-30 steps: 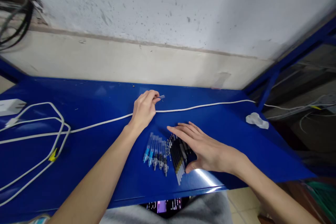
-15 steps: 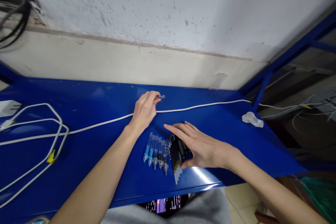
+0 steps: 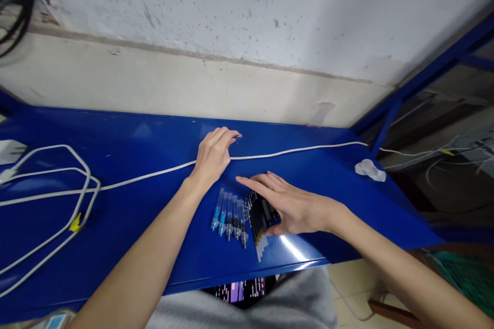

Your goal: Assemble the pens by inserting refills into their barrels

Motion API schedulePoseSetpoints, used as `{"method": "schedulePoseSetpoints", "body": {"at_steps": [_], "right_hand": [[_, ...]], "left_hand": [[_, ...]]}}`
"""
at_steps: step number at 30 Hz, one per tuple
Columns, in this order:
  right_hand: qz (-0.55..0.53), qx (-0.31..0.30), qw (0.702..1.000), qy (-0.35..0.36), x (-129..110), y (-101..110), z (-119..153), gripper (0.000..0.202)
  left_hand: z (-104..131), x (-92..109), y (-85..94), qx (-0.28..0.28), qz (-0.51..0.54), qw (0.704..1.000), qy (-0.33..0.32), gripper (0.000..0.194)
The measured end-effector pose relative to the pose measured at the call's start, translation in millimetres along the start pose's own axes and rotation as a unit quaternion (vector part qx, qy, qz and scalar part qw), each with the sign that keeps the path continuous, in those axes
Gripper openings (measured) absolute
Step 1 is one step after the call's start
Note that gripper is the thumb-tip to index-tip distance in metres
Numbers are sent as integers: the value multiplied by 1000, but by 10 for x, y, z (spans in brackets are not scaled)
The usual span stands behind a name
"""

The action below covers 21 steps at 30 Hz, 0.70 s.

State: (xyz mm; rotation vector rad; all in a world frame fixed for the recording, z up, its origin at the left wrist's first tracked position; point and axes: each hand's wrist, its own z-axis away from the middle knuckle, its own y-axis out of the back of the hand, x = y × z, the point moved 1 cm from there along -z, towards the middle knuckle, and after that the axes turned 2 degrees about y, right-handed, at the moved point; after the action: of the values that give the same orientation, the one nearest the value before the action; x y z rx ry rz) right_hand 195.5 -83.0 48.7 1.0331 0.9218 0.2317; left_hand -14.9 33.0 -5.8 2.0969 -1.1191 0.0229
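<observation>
My left hand (image 3: 213, 157) is closed in a pinch over the far middle of the blue table (image 3: 146, 241). A small clear piece (image 3: 239, 136) sticks out past its fingertips; most of it is hidden. Nearer to me lie several clear pen barrels (image 3: 229, 216), some with blue grips and some with dark ones. Beside them on the right is a row of thin refills (image 3: 258, 236) with pale ends. My right hand (image 3: 295, 208) curves over black pieces (image 3: 267, 208) right of the refills, thumb and fingers apart.
A white cable (image 3: 289, 151) crosses the table behind the pens and loops at the left, near a white adapter (image 3: 11, 151). Crumpled white material (image 3: 369, 170) lies at the right. A pale wall (image 3: 231, 87) rises behind. A lit screen (image 3: 239, 290) shows below the front edge.
The view has shifted slightly, so the table and its objects appear a little higher. My left hand still pinches the clear piece, which shows less now. My right hand stays spread over the black pieces.
</observation>
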Motion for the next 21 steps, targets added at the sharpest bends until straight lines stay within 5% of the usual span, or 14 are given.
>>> {"method": "schedulePoseSetpoints", "body": {"at_steps": [14,17,21], "right_hand": [[-132,21,990,43,157,169,-37,124],[-135,113,982,69,186,385,-67,119],[-52,334,941,8,372,569,-303,117]], "left_hand": [[14,-13,7,-32,0,998,50,30],[18,28,33,-10,3,999,47,27],[7,124,53,-32,20,999,38,26]]}}
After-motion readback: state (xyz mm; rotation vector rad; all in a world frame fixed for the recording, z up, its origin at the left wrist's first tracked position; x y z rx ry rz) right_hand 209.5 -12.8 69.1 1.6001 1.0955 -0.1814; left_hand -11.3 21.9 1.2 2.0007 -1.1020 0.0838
